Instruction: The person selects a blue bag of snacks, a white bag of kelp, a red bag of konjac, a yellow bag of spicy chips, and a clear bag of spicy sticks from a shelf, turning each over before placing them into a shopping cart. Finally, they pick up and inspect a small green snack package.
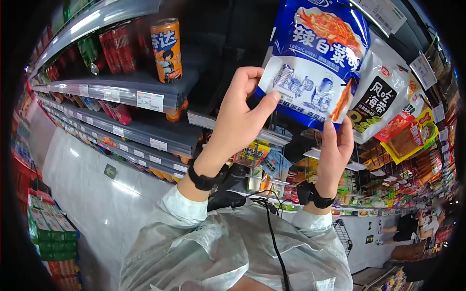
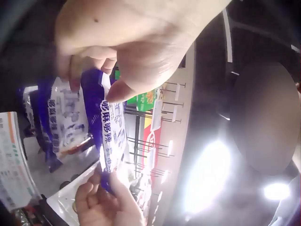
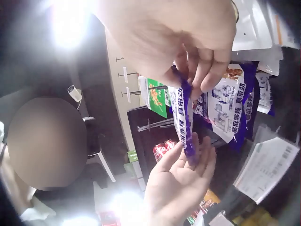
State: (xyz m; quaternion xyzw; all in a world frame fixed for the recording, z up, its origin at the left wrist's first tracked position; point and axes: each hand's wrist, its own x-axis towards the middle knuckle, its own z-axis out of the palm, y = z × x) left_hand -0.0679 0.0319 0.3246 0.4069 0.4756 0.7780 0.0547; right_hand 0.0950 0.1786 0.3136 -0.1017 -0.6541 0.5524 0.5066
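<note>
A blue and white snack bag with red shredded food pictured on its front is held up in the head view, its printed face toward me. My left hand grips its left edge, thumb across the front and fingers behind. At the lower right corner, my right hand pinches the bag between thumb and fingers. Both wrist views show the bag nearly edge-on between the two hands. More blue and white bags hang just behind it.
A white seaweed snack bag and a yellow packet hang at the right. On the left shelf stand an orange can and red cans. Price tags line the shelf edges. Another person is at the far right.
</note>
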